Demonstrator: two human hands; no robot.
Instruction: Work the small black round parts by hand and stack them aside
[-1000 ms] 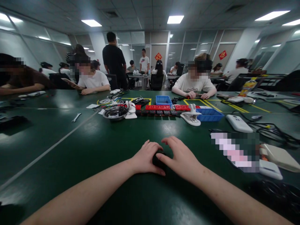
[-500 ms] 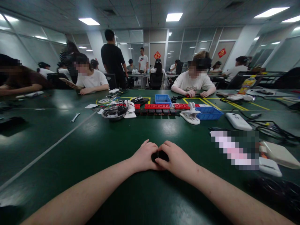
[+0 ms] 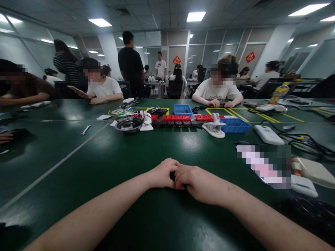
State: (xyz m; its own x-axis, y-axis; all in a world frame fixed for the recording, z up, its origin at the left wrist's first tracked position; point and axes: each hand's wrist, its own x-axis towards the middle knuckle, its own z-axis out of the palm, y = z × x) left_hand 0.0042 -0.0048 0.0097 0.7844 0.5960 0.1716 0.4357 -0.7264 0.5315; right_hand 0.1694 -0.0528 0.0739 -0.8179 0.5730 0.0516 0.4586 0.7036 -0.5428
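Observation:
My left hand (image 3: 164, 174) is curled above the green table (image 3: 125, 157), its thumb low and its fingers bent toward the right. Against its fingertips lies my right hand (image 3: 199, 179), with fingers bent down and closed. A small dark patch (image 3: 172, 175) shows in the gap between the two hands. Whether it is a black object or only shadow and tabletop, I cannot tell. Whatever the fingers pinch is hidden behind them.
Ahead stand red and black socket strips (image 3: 176, 118), a blue bin (image 3: 235, 125), a white clip base (image 3: 214, 127) and a metal bowl with cables (image 3: 128, 124). A wrench (image 3: 86, 130) lies left. At right are a phone (image 3: 261, 165) and a white box (image 3: 303, 185). People sit across.
My right hand has turned over and its fingers have closed down onto the left fingertips, covering the dark gap seen before. The left hand's fingers have drawn closer to the right hand.

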